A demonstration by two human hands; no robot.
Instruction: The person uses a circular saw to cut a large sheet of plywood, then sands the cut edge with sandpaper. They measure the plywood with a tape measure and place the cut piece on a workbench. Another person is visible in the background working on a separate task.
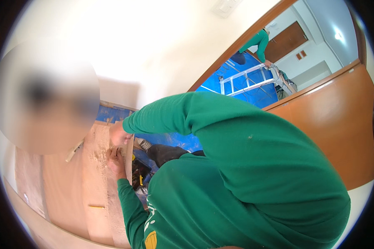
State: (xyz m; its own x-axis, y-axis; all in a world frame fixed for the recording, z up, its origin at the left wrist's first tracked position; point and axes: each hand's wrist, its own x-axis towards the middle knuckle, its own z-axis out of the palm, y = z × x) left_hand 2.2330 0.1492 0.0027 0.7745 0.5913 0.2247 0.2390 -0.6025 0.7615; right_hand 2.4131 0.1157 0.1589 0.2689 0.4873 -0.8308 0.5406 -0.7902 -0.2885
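Note:
Both my hands, in green sleeves, meet at the near edge of a pinkish-tan board [64, 186]. My right hand [119, 135] reaches across from the right, its fingers closed. Just below it, my left hand [116, 161] has its fingers curled in. Whatever either one grips is too small or hidden to make out. Beside them lies a rough, crumbly patch [99, 151] on the board. A pale-handled tool [75, 151] rests further left, and a thin yellow stick [96, 206], perhaps a pencil, lies lower on the board.
Dark and yellow tools [140, 172] lie under the board's near edge, close to a shoe [143, 144]. Blue sheeting [170, 140] covers the floor. Through a wood-framed opening, another person in green [259, 43] bends by an aluminium ladder [247, 82]. A blurred patch hides the far left.

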